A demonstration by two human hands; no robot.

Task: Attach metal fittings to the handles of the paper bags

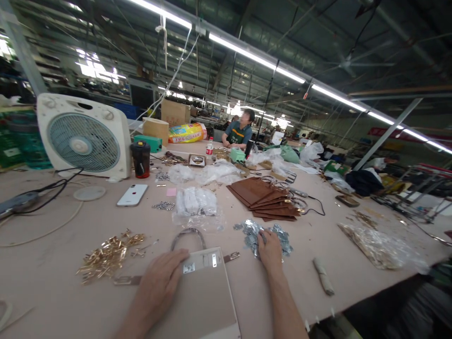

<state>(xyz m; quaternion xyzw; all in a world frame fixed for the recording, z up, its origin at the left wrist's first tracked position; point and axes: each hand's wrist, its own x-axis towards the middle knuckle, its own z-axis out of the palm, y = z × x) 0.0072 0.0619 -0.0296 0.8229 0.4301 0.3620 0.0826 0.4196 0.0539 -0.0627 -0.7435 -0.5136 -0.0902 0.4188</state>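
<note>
My left hand (160, 282) lies flat with fingers stretched on a beige flat bag panel (208, 301) that has a curved handle (187, 235) and small metal plates near its top edge. My right hand (270, 249) reaches into a pile of small silver metal parts (282, 238) on the table; its fingertips are curled among them and what they hold is hidden. A heap of gold metal fittings (109, 254) lies left of the panel. A metal strip (231, 257) pokes out at the panel's right.
A white fan (84, 136), dark cup (141, 160), white phone (132, 195) and cables sit at the left. Brown leather pieces (268, 197) are stacked beyond, with plastic bags (196, 202) and a clear bag (384, 249) at right. A seated person (240, 132) works at the far end.
</note>
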